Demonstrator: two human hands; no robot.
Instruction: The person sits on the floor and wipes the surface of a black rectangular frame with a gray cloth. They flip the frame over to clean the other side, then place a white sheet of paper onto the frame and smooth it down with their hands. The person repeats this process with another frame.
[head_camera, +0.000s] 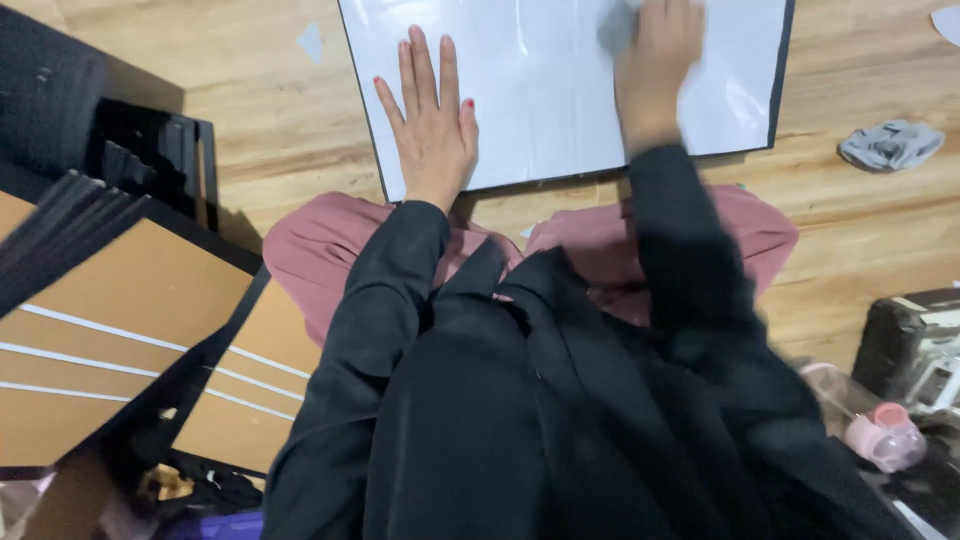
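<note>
Head view looked down at a person seated on a wooden floor (270, 120). Left hand (432, 118) lay flat, fingers spread and released, on the lower left corner of a white glossy panel with a dark edge (540, 90). Right hand (655, 60), blurred, pressed a grey cloth (617, 27) on the panel's upper part; its grip could not be told. Another crumpled grey cloth (890, 145) lay on the floor, well apart.

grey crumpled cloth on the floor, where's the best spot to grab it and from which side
Probably pinch the grey crumpled cloth at its raised, bunched middle, coming straight down from above. It lies loose on the bare wooden floor, apart from the white black-edged board, so nothing blocks a top approach. The right hand is nearer; the left hand lies flat on the board.
</note>
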